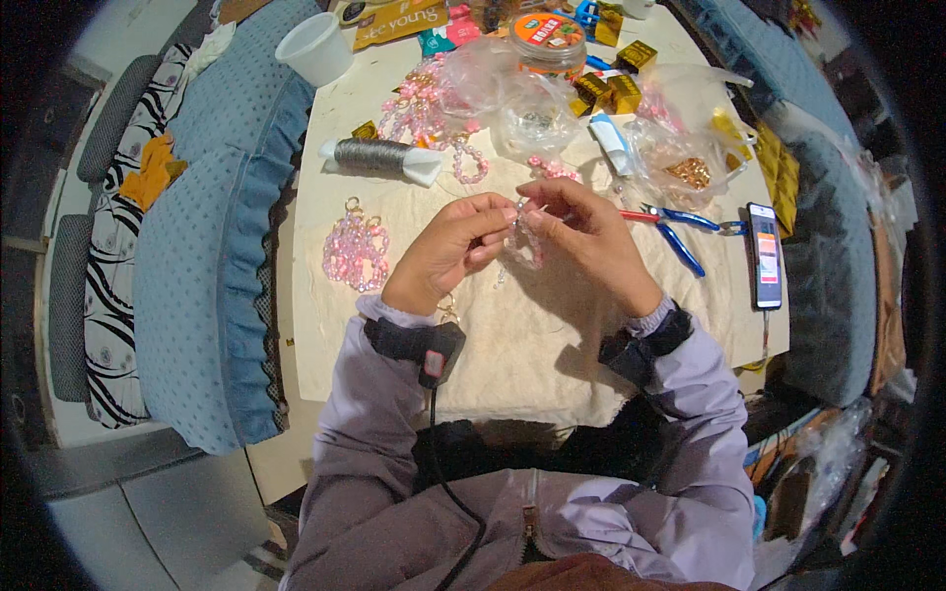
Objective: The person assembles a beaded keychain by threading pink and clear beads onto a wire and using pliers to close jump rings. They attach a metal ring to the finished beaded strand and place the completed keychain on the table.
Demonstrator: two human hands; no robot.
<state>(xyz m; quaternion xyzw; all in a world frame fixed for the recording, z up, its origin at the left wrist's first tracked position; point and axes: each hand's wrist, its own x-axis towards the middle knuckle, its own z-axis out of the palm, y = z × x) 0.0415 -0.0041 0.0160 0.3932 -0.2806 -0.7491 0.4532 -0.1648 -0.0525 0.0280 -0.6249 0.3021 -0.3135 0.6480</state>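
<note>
Over the middle of the cloth, a loop of clear and pale pink beads (532, 254) hangs from my fingertips. My left hand (448, 241) pinches its top between thumb and forefinger. Fingers of my right hand (596, 236) close on the same spot from the other side. What exactly sits between the fingertips is too small to make out. Gold-coloured rings or clasps (448, 309) lie beside my left wrist. Left of that hand rests a heap of pink beaded loops with gold rings (357, 251). Pliers with blue handles (680, 246) lie right of my right hand.
Beyond my hands are a spool of grey thread or wire (379, 158), a single bead loop (470, 163), a pink bead bunch (419, 108), clear plastic bags (537, 118), a round tub (548, 44) and a white bucket (315, 51). A phone (765, 258) lies at the right edge.
</note>
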